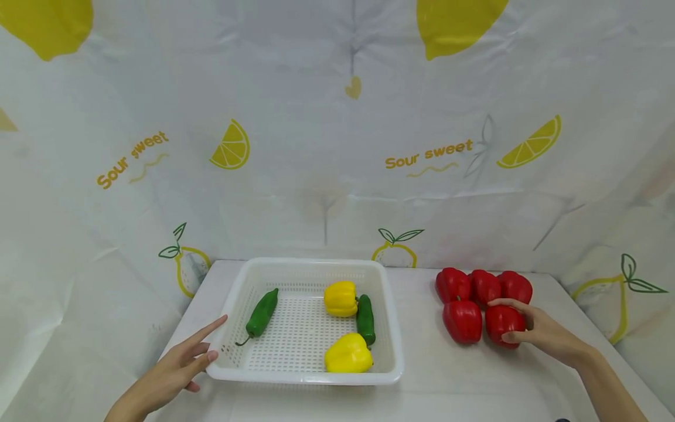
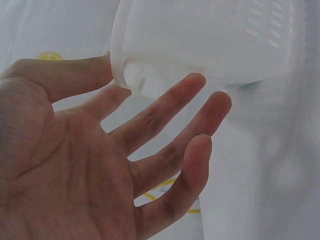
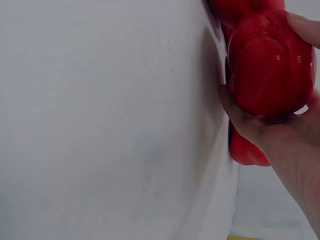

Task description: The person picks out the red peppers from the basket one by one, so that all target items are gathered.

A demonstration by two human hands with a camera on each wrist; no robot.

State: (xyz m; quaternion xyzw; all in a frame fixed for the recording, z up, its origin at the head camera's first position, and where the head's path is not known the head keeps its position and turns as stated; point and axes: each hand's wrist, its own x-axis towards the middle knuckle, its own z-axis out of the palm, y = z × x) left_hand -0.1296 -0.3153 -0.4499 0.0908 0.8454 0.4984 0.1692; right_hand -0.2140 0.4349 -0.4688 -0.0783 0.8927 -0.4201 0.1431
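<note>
My left hand (image 1: 170,368) is at the left rim of a white plastic basket (image 1: 306,377), thumb and index finger touching the rim, the other fingers loosely spread below it in the left wrist view. On the right, my right hand (image 1: 545,331) grips a red bell pepper (image 1: 503,326), thumb on the near side and fingers over the top. The right wrist view shows this red bell pepper (image 3: 265,75) between thumb and fingers. Another red bell pepper (image 1: 463,322) sits just left of it, with several more behind.
Inside the basket lie a long green pepper (image 1: 262,315) at left, two yellow bell peppers (image 1: 340,299) and a dark green, cucumber-like vegetable (image 1: 365,320) at right. The white table (image 1: 422,375) backs onto a lemon-printed cloth (image 1: 316,146).
</note>
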